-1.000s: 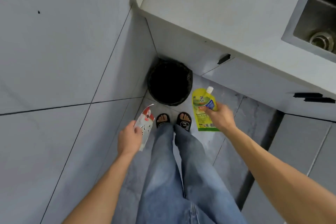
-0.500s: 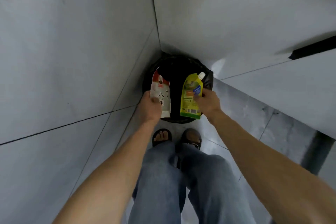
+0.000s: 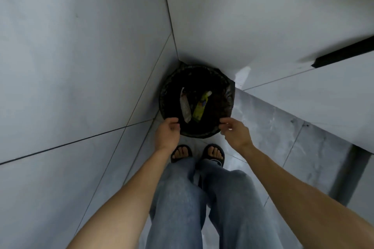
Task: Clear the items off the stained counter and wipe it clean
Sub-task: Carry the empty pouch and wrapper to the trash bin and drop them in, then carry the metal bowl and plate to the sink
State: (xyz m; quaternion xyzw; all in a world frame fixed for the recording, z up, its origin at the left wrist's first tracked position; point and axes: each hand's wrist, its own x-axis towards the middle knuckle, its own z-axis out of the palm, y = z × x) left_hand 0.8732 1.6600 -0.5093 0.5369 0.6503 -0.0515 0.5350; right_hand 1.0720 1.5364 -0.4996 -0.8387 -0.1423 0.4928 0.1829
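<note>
Two packets in the bin

Head view: our left hand (image 3: 169, 132) and right hand (image 3: 234, 132) hovered over the bin (image 3: 168, 87) rim — fingers loosely curled, holding nothing; white packet (image 3: 185, 106) and yellow pouch (image 3: 200, 108) lay inside.

The inside of the bin (image 3: 226, 95) is too dark to see its bottom. The white packet (image 3: 185, 105) and the yellow pouch (image 3: 199, 110) lie in shadow – their print is unreadable. The near rim is partly covered by the left hand (image 3: 168, 133) and right hand (image 3: 234, 133) (fingertips curled under, hidden). Both forearms are cut by the lower edge.
</note>
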